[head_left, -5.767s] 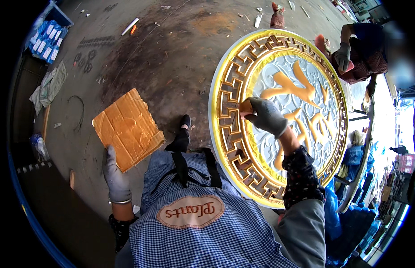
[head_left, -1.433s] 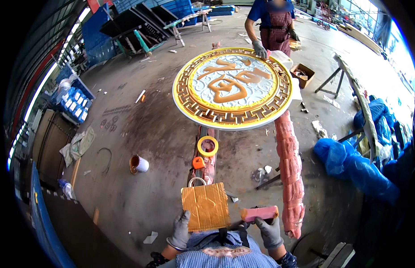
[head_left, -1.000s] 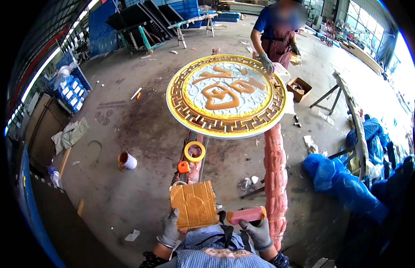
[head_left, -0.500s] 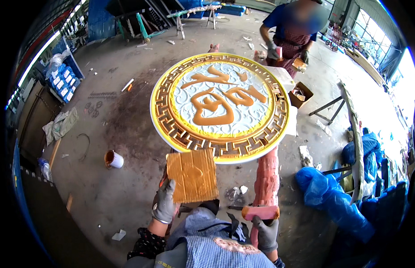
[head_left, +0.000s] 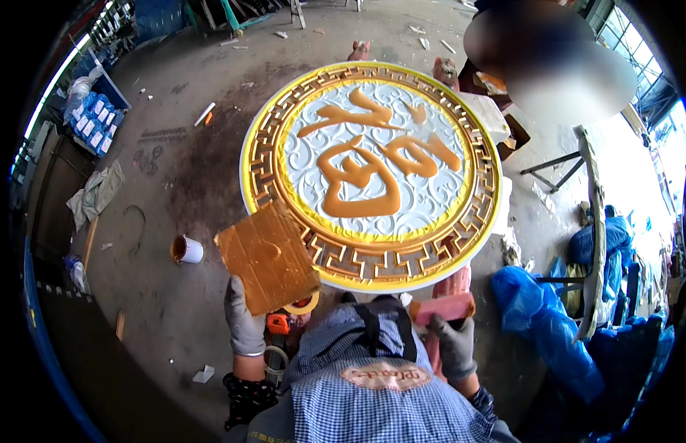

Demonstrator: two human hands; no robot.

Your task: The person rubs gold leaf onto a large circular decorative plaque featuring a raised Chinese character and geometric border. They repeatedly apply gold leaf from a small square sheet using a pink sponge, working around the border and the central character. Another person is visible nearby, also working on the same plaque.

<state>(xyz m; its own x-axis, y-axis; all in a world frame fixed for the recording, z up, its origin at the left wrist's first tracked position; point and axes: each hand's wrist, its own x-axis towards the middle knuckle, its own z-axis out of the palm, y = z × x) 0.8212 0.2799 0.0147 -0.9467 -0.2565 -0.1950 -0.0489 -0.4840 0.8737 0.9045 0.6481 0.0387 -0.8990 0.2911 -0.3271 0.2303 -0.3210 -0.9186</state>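
Cardboard sheet (head_left: pixel 269 258) has tilted since the earlier frame and now overlaps, in view, the lower-left rim of the round panel (head_left: pixel 369 177); contact cannot be determined. Left hand (head_left: pixel 244 323): grip grasping the cardboard sheet at its lower-left edge. Right hand (head_left: pixel 455 348): grip clenched around the pink block (head_left: pixel 440 308), near the panel's lower rim. Panel lies face up over a pink-wrapped support (head_left: pixel 455 281).

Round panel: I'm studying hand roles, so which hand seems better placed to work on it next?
Probably the right hand: it holds the compact pink block near the round panel, while the flat brown cardboard occupies the left hand.
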